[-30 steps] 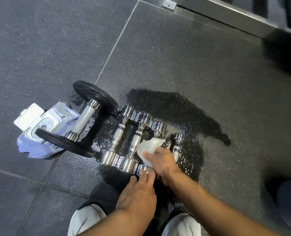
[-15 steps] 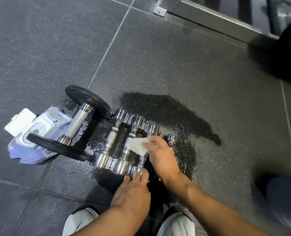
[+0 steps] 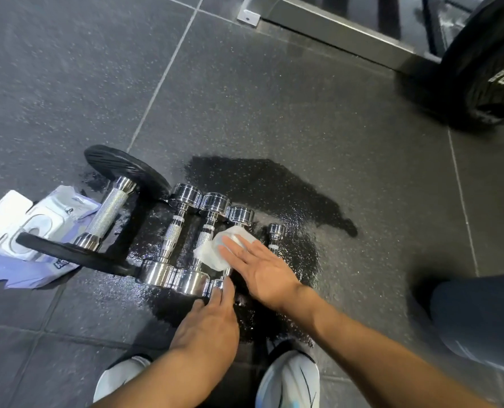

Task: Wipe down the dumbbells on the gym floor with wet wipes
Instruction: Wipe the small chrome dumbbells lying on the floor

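- A gym: speckled rubber floor tiles under a row of chrome dumbbells.
- Left of the row, a black-plated dumbbell.
- Beyond the row, a steel frame base and a black weight plate.

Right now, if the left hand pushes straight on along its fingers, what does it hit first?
The left hand seems to touch the near head of the chrome dumbbell being wiped; beyond that, the wipe under the right hand. Depth unclear.

weight plate, metal rail, white sneakers
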